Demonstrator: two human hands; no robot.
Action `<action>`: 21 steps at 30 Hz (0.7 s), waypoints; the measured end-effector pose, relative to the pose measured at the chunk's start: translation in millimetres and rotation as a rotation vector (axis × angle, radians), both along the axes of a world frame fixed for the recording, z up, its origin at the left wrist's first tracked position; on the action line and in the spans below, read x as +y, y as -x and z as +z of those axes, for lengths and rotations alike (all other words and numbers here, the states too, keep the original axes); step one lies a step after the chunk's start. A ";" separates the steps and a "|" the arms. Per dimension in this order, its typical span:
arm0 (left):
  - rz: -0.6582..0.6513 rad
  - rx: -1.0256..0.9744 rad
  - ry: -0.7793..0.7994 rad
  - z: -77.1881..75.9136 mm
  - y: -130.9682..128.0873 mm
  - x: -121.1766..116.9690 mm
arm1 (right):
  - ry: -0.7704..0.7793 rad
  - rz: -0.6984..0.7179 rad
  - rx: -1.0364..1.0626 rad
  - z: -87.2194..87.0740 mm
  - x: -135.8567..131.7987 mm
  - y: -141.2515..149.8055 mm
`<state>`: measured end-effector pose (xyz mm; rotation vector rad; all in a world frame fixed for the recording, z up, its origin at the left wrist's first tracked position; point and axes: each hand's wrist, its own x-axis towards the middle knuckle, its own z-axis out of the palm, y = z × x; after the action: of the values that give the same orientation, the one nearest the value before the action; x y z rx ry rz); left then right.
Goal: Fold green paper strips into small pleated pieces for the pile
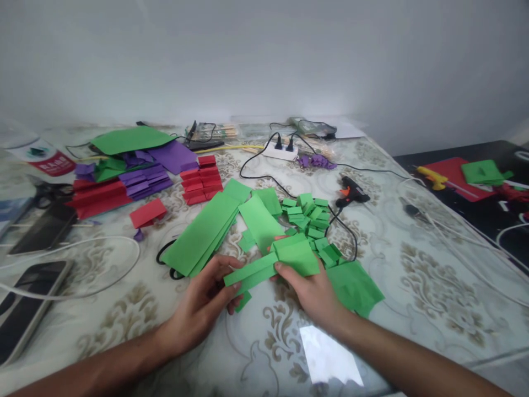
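Observation:
My left hand (212, 295) pinches one end of a narrow green paper strip (252, 271), which has a fold along its length. My right hand (306, 284) grips the strip's other end together with a wider folded green paper (296, 252), its thumb on top. Several long green sheets (202, 231) lie stacked just beyond my left hand. Past my right hand is a pile of small folded green pieces (309, 218). A crumpled-looking green sheet (355, 286) rests beside my right wrist, and a white paper piece (330, 355) lies below it.
Folded red papers (201, 182) and purple papers (145, 179) lie at the back left. A black glue gun (353, 192) and a white power strip (281, 150) with cords stand beyond. Phones (31, 303), scissors (49, 190) and a white cable (132, 259) are at left.

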<state>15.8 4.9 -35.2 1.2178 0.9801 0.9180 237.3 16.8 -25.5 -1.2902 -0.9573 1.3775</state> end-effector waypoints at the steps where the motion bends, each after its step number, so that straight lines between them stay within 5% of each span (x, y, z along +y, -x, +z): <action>1: 0.004 -0.005 -0.015 -0.3 -0.3 -0.2 | -0.019 -0.002 -0.017 -0.9 -0.3 0.7; 13: 0.054 0.160 -0.116 -4.6 2.1 -0.1 | -0.196 0.109 -0.223 -4.8 -6.5 -0.3; 21: 0.055 0.199 -0.112 0.8 0.3 2.4 | 0.053 0.009 -0.122 -2.2 -9.6 1.7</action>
<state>15.5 7.3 -34.3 1.4031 1.1371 0.9173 235.6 7.2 -27.7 -1.4242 -1.0160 1.3513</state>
